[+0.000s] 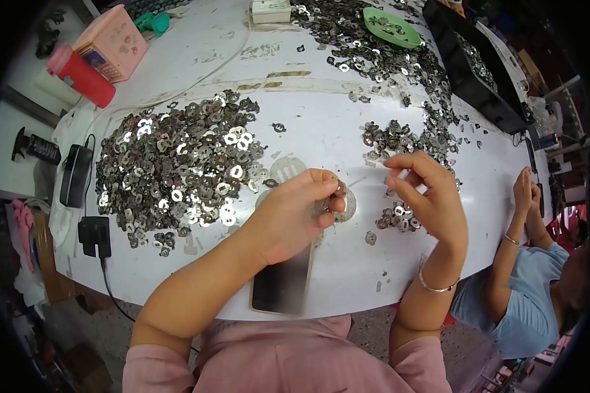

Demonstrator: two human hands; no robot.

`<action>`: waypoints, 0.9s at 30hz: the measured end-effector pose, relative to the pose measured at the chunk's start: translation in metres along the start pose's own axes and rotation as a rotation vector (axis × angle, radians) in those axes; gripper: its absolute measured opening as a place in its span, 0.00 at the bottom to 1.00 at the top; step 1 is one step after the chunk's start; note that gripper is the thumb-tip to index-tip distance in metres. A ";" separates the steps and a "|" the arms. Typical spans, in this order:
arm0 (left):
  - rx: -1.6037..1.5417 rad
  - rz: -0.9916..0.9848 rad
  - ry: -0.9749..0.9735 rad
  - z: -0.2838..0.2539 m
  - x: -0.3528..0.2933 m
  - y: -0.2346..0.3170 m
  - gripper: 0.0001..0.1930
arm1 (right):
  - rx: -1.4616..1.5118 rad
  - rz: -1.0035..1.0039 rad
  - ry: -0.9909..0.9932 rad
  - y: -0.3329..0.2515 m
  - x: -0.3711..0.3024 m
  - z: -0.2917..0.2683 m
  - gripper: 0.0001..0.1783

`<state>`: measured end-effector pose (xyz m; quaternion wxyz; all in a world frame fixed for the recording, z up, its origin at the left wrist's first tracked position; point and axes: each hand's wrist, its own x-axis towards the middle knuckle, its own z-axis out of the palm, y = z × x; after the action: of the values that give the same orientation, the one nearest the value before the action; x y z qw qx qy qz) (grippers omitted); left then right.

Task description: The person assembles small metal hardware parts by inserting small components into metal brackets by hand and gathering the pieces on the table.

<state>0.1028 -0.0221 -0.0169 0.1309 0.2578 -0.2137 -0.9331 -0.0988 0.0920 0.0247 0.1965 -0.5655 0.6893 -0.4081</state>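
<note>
Where the white table curves toward the wearer, the left hand is above its front area, thumb and fingers closed on a small metal part. The right hand is raised just beside it, with thumb and forefinger slightly apart; whether a part sits between them cannot be told. A phone lies flat below the left forearm.

A large heap of metal parts covers the left of the surface; smaller clusters lie near the right hand. Toward the far side, a green plate rests among further scattered parts, and a long black bin borders them at right.

At far left stand a red bottle and a pink box. A black adapter lies at the left edge, its cord hanging down. Speckled floor shows below. At right sits a co-worker in a blue shirt.
</note>
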 end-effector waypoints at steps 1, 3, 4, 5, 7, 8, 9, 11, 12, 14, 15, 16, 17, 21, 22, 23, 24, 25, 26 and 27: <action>-0.052 -0.010 -0.069 -0.007 0.002 -0.001 0.05 | -0.090 0.136 -0.075 0.002 -0.002 -0.008 0.15; -0.103 -0.029 -0.142 -0.009 0.004 0.000 0.06 | -0.201 0.303 -0.165 0.015 -0.007 -0.017 0.16; -0.112 -0.023 -0.125 -0.007 0.004 0.001 0.06 | -0.200 0.308 -0.165 0.020 -0.006 -0.015 0.16; -0.123 -0.020 -0.107 -0.005 0.003 0.000 0.06 | -0.264 0.253 -0.178 0.025 -0.005 -0.014 0.14; -0.125 -0.011 -0.122 -0.002 0.002 0.003 0.07 | -0.327 0.207 -0.192 0.029 -0.004 -0.010 0.13; -0.125 0.009 -0.136 -0.003 0.002 0.004 0.07 | -0.274 0.162 -0.196 0.028 -0.001 -0.002 0.11; -0.149 0.018 -0.154 -0.007 0.004 0.003 0.07 | -0.222 0.117 -0.198 0.027 0.001 0.003 0.10; -0.157 0.014 -0.174 -0.012 0.004 0.004 0.07 | -0.161 0.147 -0.194 0.023 0.003 0.009 0.07; -0.162 0.017 -0.197 -0.015 0.004 0.005 0.07 | -0.101 0.169 -0.188 0.022 0.005 0.010 0.05; -0.123 0.027 -0.184 -0.016 0.004 0.004 0.07 | -0.086 0.166 -0.193 0.023 0.006 0.010 0.04; -0.059 0.030 -0.168 -0.013 0.004 0.004 0.07 | 0.030 0.215 -0.144 0.025 0.005 0.012 0.04; 0.006 0.033 -0.152 -0.010 0.003 0.004 0.08 | 0.146 0.263 -0.094 0.028 0.005 0.013 0.04; 0.003 0.029 -0.151 -0.006 0.002 0.003 0.08 | 0.227 0.230 -0.101 0.030 0.006 0.012 0.06; 0.107 0.010 -0.066 0.002 -0.003 0.002 0.07 | 0.669 0.253 -0.086 0.018 0.007 0.023 0.08; 0.151 0.004 -0.055 0.002 -0.004 0.001 0.07 | 0.793 0.260 -0.097 0.018 0.007 0.028 0.09; 0.150 0.004 -0.053 0.002 -0.004 0.000 0.07 | 0.916 0.268 -0.107 0.018 0.007 0.033 0.10; 0.153 0.022 -0.070 0.003 -0.004 -0.002 0.07 | 0.917 0.269 -0.109 0.018 0.007 0.036 0.10; 0.156 0.041 -0.087 0.002 -0.004 -0.002 0.08 | 0.957 0.238 -0.125 0.018 0.008 0.040 0.09; 0.155 0.042 -0.083 0.000 -0.003 -0.002 0.08 | 0.998 0.206 -0.145 0.017 0.008 0.042 0.09; 0.156 0.058 -0.078 -0.002 -0.001 -0.002 0.08 | 0.982 0.194 -0.133 0.016 0.007 0.044 0.10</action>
<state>0.1042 -0.0209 -0.0192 0.1291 0.2245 -0.2979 -0.9188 -0.0792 0.0706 -0.0125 0.5197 -0.3646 0.4515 -0.6270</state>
